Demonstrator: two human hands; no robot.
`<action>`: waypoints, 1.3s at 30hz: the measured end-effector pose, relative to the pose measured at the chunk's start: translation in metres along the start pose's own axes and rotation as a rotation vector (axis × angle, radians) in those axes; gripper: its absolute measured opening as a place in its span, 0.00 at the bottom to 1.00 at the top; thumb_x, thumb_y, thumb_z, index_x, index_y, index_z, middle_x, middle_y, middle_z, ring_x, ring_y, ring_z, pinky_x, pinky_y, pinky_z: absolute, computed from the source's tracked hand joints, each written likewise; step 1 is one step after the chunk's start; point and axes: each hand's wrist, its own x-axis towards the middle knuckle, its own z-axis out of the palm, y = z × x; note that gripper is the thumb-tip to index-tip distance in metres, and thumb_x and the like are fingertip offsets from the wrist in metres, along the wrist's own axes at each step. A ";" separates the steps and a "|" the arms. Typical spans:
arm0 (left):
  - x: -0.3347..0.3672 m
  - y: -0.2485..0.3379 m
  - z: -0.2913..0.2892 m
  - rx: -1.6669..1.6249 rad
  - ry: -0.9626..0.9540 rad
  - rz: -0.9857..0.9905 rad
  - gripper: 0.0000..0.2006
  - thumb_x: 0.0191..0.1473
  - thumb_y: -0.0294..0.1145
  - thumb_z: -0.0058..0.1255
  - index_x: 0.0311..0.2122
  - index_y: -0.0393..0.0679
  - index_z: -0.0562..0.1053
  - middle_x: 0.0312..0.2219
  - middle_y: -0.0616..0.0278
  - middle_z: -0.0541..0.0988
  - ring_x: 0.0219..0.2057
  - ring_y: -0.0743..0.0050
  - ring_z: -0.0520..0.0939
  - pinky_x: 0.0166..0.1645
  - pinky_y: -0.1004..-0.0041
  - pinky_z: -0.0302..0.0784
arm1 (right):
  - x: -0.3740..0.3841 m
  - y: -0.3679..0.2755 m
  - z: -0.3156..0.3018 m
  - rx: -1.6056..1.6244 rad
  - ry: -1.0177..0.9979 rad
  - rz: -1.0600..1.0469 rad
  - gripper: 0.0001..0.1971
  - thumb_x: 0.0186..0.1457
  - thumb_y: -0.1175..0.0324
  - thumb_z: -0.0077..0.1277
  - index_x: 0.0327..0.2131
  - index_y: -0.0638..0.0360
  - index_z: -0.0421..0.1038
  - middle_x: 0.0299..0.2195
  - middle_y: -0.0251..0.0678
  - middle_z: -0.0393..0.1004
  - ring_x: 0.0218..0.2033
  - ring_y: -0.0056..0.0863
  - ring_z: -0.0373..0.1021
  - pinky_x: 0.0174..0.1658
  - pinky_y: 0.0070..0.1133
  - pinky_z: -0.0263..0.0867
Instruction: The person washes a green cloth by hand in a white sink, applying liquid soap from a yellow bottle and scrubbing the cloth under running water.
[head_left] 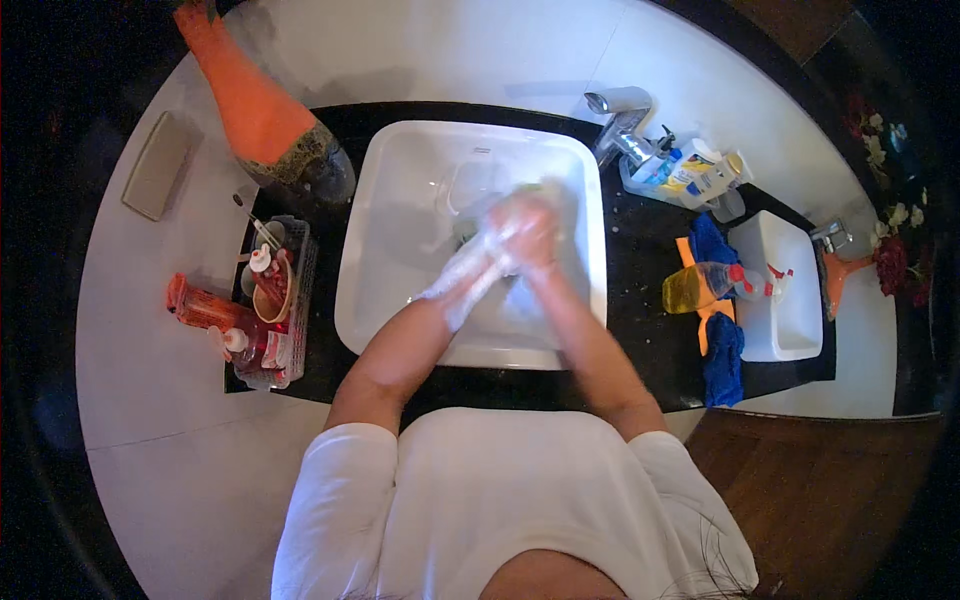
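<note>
Both of my hands are together over the right half of a white sink (385, 235). White foam coats my left hand (492, 250) and runs down over the wrist. My right hand (527, 228) presses against the left one, partly covering it. Motion smears the fingers of both, so I cannot tell how they are bent or whether anything is between them. A pale greenish blur shows just beyond the hands, too indistinct to name.
A chrome faucet (625, 125) stands behind the sink's right corner, beside a clear tray of bottles (690, 170). Further right are a yellow liquid bottle (690, 290), blue cloths (723, 360) and a small white basin (765, 330). Left stand a plastic basket (297, 330) and an orange vase (255, 110).
</note>
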 end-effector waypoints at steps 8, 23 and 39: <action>0.008 0.016 0.050 1.609 0.748 -0.459 0.09 0.47 0.37 0.48 0.31 0.44 0.70 0.26 0.60 0.73 0.28 0.67 0.75 0.33 0.66 0.74 | -0.012 -0.065 0.005 0.189 0.017 -0.446 0.07 0.37 0.65 0.53 0.16 0.57 0.69 0.16 0.41 0.68 0.16 0.35 0.66 0.21 0.26 0.62; 0.013 0.004 -0.017 0.171 0.507 -0.368 0.17 0.48 0.42 0.42 0.40 0.41 0.64 0.37 0.59 0.67 0.42 0.68 0.69 0.48 0.63 0.63 | 0.022 0.043 -0.005 -0.072 0.194 -0.076 0.05 0.43 0.70 0.46 0.22 0.58 0.72 0.22 0.41 0.69 0.25 0.37 0.66 0.31 0.30 0.64; -0.023 0.079 -0.069 -0.665 -0.030 -0.129 0.28 0.52 0.49 0.36 0.51 0.37 0.60 0.47 0.60 0.66 0.50 0.67 0.65 0.56 0.70 0.53 | 0.064 0.029 -0.075 -0.049 0.422 0.140 0.07 0.43 0.80 0.41 0.29 0.65 0.68 0.27 0.46 0.70 0.31 0.41 0.68 0.38 0.28 0.63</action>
